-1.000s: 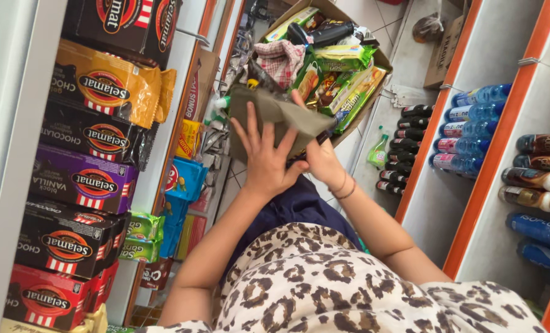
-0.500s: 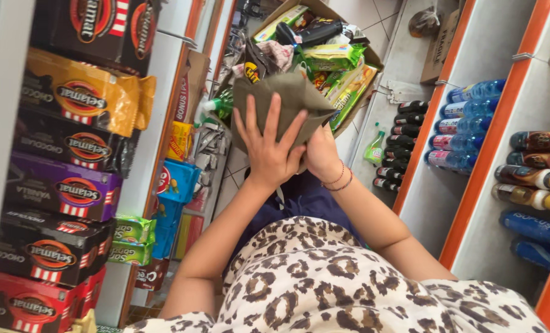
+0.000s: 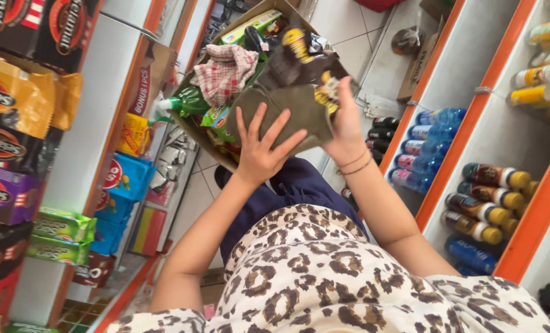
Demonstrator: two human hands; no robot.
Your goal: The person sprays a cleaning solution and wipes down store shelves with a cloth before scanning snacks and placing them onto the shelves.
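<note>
Head view, looking down a shop aisle. The left hand (image 3: 259, 151) lies flat with fingers spread, its palm pressed against the near face of an olive-green cloth (image 3: 299, 111); it presses the fabric and does not close around it. The right hand (image 3: 344, 126) is closed on a dark, glossy snack packet with yellow markings (image 3: 309, 65), thumb on one side and fingers behind it; the far edge of the cloth lies against this same hand, so the cloth is pinched between the two hands and wraps the lower part of the packet. Two thin bangles circle the right wrist.

Cloth and packet are held in the air just above the near edge of an open brown cardboard box (image 3: 191, 126) that rests on the tiled floor (image 3: 349, 24). The box holds a red-and-white checked cloth (image 3: 225, 71), a green plastic spray bottle (image 3: 185, 102) and mixed green and dark packets.

On the left, orange-edged shelves carry orange, black and purple biscuit packs (image 3: 16, 105) and blue boxes (image 3: 124, 179). On the right, white shelves with orange trim (image 3: 472, 92) hold rows of bottled drinks (image 3: 484, 209), some with yellow caps and some blue.
</note>
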